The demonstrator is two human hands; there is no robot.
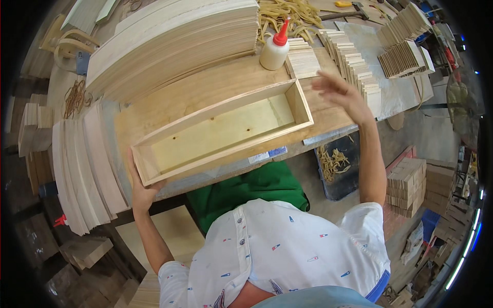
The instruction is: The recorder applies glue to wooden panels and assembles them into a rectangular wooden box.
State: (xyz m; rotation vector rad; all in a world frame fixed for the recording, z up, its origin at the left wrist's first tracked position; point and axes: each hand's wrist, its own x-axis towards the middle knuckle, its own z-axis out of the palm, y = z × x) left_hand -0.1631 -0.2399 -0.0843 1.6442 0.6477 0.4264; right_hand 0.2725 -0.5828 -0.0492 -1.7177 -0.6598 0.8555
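Observation:
A long, shallow open-topped wooden box [226,134] rests at a slant on the workbench in front of me, its inside bare pale wood. My left hand [144,192] grips its near left corner, the thumb and fingers partly hidden around the end wall. Just beyond the box's right end my right hand [339,95] hovers, smeared by motion. Its fingers look stretched out, and I see nothing in them. A white glue bottle [275,54] with a red nozzle stands upright behind the box, near a short stack of thin wooden pieces [304,61].
Long thin boards [174,49] are stacked behind the box, with more boards [84,164] at the left. Small panels [354,69] lie in a row at the right. Rubber bands [290,15] and a hammer [354,11] lie at the back. Below the bench is a dark tray [339,177].

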